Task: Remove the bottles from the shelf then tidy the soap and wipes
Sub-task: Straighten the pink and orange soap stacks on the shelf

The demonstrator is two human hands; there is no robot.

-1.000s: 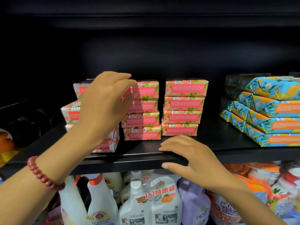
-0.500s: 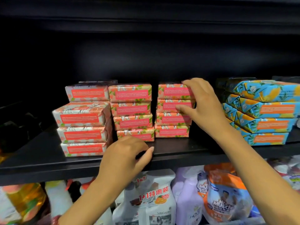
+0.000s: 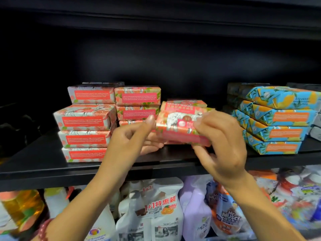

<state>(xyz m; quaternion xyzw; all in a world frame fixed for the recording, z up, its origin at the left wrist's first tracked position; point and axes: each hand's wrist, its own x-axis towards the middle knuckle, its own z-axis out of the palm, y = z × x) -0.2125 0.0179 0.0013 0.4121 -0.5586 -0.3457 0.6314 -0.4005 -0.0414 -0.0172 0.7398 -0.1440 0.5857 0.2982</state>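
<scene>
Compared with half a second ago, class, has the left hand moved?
Yes. The left hand has risen from the shelf edge to grip the tilted soap bar.

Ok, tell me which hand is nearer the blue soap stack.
Right. The right hand grips the pink soap bar just beside the blue soap stack; the left hand holds the bar's far end.

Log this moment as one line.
phase: tidying soap | left hand: grips pink soap bar | right hand: grips same bar | bar: tilted, above shelf

Soap stacks (image 3: 85, 122) stand left on the shelf (image 3: 34, 164), a separate pack stack (image 3: 278, 119) right, bottles (image 3: 156, 214) beneath
</scene>
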